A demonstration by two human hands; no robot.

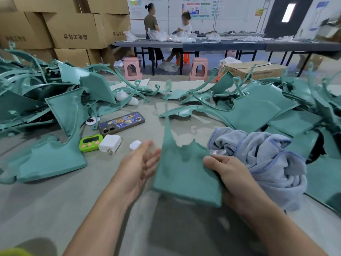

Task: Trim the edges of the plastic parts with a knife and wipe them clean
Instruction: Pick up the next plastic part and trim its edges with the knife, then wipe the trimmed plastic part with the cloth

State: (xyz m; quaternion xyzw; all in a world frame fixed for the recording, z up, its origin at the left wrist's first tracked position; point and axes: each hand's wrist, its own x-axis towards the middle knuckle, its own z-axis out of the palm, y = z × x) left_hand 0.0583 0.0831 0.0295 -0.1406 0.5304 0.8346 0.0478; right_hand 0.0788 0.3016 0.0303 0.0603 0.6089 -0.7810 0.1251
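My right grip [230, 174] has the teal plastic part [184, 174] pinched by its right edge, thumb on top and the other fingers curled under it. The part is up off the counter [55, 200], flat side facing me, with its long thin tail pointing away from me (you can see its shadow underneath). My left grip [140, 163] is spread, fingers straight, palm turned toward the part's left edge. It's a bit blurred, so I can't tell if the fingertips are actually touching the plastic.

The light blue cloth [267, 159] is bunched up right against the back of my right grip. I honestly can't tell whether any fingers have hold of it.

There's a heap of the same teal parts on my left [46, 100] and another one on my right [276, 111]. Between them, just past my left grip, sit my phone [121, 123] lying face down, a green timer [90, 143], a white charger [110, 143] touching the timer, and a small white earbud case [135, 145].
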